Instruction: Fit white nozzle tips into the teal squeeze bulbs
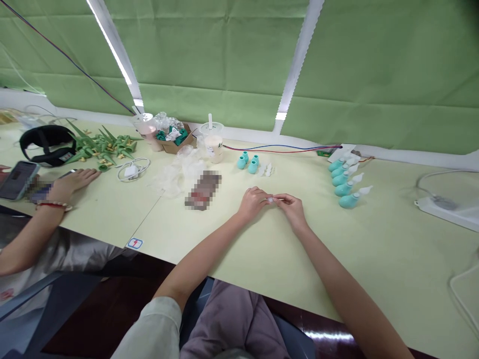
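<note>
My left hand (255,202) and my right hand (291,208) meet over the middle of the table, both pinching a small white translucent piece (270,199) between the fingertips. Fingers cover most of it, so its full shape is hidden. Just beyond them stand several small turquoise pots (252,164) with round openings. Beside these lie several small white wavy pieces (268,169). To the right, a row of turquoise bulb-shaped bodies (348,200) lies on its side, each with a white pointed tip (364,190) attached.
A blurred-out phone-like object (204,190), crumpled plastic bags (179,172), a drink cup (213,144) and a cardboard box (175,144) are left of my hands. Farther left, a co-worker's hand (73,184) rests near green plastic parts (103,147). A power strip (447,212) lies far right.
</note>
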The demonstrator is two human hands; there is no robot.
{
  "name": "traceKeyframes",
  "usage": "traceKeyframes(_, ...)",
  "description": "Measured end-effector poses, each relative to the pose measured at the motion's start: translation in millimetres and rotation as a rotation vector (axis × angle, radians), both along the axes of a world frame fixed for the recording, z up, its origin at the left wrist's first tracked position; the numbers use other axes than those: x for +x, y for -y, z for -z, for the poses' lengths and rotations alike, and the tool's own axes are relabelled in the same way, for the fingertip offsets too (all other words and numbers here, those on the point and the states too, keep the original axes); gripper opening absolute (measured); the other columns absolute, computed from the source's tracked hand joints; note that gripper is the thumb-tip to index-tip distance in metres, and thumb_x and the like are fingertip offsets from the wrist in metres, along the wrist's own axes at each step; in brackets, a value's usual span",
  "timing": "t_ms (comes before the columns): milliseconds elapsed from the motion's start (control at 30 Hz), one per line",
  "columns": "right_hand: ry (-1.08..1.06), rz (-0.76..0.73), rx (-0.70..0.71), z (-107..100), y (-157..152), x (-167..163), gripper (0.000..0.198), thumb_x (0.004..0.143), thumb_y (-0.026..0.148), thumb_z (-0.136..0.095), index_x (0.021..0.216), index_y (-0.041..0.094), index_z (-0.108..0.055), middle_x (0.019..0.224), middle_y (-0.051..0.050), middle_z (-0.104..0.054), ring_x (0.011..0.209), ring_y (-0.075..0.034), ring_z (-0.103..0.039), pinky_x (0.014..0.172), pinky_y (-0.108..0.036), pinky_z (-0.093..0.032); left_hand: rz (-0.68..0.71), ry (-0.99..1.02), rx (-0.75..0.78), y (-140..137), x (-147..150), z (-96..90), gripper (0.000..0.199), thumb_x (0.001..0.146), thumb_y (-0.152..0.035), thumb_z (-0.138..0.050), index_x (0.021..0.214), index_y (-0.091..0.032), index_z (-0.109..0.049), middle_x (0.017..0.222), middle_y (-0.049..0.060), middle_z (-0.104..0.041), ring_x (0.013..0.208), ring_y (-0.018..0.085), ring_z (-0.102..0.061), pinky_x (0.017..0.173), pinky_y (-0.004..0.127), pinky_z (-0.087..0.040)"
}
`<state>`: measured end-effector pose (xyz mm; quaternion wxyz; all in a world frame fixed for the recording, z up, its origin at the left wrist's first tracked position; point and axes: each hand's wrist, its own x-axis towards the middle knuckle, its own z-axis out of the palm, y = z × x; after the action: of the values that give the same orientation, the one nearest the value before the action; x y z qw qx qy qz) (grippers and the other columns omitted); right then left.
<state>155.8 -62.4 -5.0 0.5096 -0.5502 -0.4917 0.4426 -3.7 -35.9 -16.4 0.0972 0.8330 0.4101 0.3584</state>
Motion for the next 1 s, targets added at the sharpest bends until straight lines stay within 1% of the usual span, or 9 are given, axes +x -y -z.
traceKeyframes(133, -0.027, -0.088, -0.090, -5, -3, 9, 0.034, 0.053, 0.044, -0.078, 0.073, 0.019, -0.068, 0.077, -0.003, -0.068, 0.069, -0.015, -0.058, 0.064, -0.027, -0.046, 0.004, -0.041, 0.089, -1, 2, 3.2, 0.025, 0.084, -0.040, -0.054, 0.092, -0.023, -0.070, 0.084, 0.003, -0.071, 0.081, 0.015, -0.057, 0.072, 0.030, -0.040)
traceKeyframes(233, -0.053, -0.178, -0.177, -6, -4, 20, 0.036, 0.053, 0.042, -0.080, 0.081, 0.021, -0.070, 0.084, -0.003, -0.069, 0.072, -0.015, -0.059, 0.059, -0.024, -0.045, 0.030, -0.077, 0.169, 2, 5, 2.7, 0.027, 0.087, -0.040, -0.049, 0.092, -0.023, -0.069, 0.085, 0.003, -0.070, 0.081, 0.014, -0.057, 0.071, 0.030, -0.039)
traceKeyframes(267, -0.090, -0.211, -0.205, -6, -4, 23, 0.037, 0.053, 0.040, -0.080, 0.083, 0.022, -0.070, 0.087, -0.003, -0.069, 0.075, -0.015, -0.061, 0.060, -0.024, -0.047, 0.047, -0.091, 0.196, 3, 6, 2.0, 0.028, 0.088, -0.039, -0.047, 0.093, -0.022, -0.069, 0.085, 0.004, -0.070, 0.081, 0.014, -0.057, 0.071, 0.030, -0.039)
traceKeyframes(333, -0.201, -0.273, -0.266, -5, -4, 29, 0.036, 0.052, 0.036, -0.082, 0.084, 0.022, -0.071, 0.090, -0.003, -0.070, 0.081, -0.015, -0.062, 0.070, -0.026, -0.049, 0.092, -0.121, 0.247, 6, 7, 0.5, 0.029, 0.091, -0.036, -0.043, 0.094, -0.021, -0.068, 0.086, 0.005, -0.070, 0.082, 0.013, -0.057, 0.069, 0.029, -0.038)
traceKeyframes(433, -0.343, -0.334, -0.354, -2, -3, 33, 0.033, 0.049, 0.031, -0.084, 0.077, 0.021, -0.071, 0.083, -0.002, -0.071, 0.082, -0.015, -0.064, 0.083, -0.029, -0.049, 0.143, -0.149, 0.322, 10, 6, -1.3, 0.028, 0.093, -0.028, -0.040, 0.095, -0.021, -0.066, 0.086, 0.004, -0.069, 0.082, 0.012, -0.057, 0.068, 0.029, -0.038)
traceKeyframes(500, -0.378, -0.345, -0.382, 0, -2, 34, 0.030, 0.046, 0.029, -0.085, 0.071, 0.020, -0.071, 0.079, -0.002, -0.070, 0.079, -0.015, -0.064, 0.085, -0.028, -0.049, 0.159, -0.157, 0.367, 12, 5, -1.7, 0.026, 0.093, -0.024, -0.040, 0.098, -0.022, -0.065, 0.087, 0.004, -0.069, 0.082, 0.012, -0.057, 0.068, 0.028, -0.038)
traceKeyframes(633, -0.396, -0.322, -0.418, -2, -1, 32, 0.029, 0.040, 0.027, -0.087, 0.059, 0.020, -0.067, 0.069, 0.000, -0.069, 0.073, -0.013, -0.064, 0.083, -0.026, -0.049, 0.177, -0.167, 0.416, 15, 4, -0.6, 0.025, 0.093, -0.020, -0.040, 0.101, -0.022, -0.063, 0.086, 0.004, -0.068, 0.081, 0.012, -0.057, 0.067, 0.028, -0.039)
traceKeyframes(900, -0.394, -0.317, -0.440, -7, 1, 28, 0.034, 0.033, 0.027, -0.089, 0.054, 0.018, -0.064, 0.062, 0.002, -0.066, 0.068, -0.010, -0.062, 0.086, -0.026, -0.048, 0.179, -0.114, 0.594, 18, 6, 1.5, 0.018, 0.090, -0.016, -0.045, 0.098, -0.017, -0.061, 0.080, 0.003, -0.068, 0.074, 0.012, -0.055, 0.062, 0.026, -0.038)
traceKeyframes(1000, -0.395, -0.315, -0.426, -7, 1, 26, 0.035, 0.032, 0.028, -0.089, 0.053, 0.019, -0.063, 0.062, 0.003, -0.066, 0.067, -0.011, -0.062, 0.085, -0.027, -0.049, 0.199, -0.121, 0.570, 18, 6, 1.6, 0.018, 0.090, -0.017, -0.044, 0.097, -0.017, -0.061, 0.082, 0.004, -0.068, 0.076, 0.012, -0.056, 0.063, 0.027, -0.039)
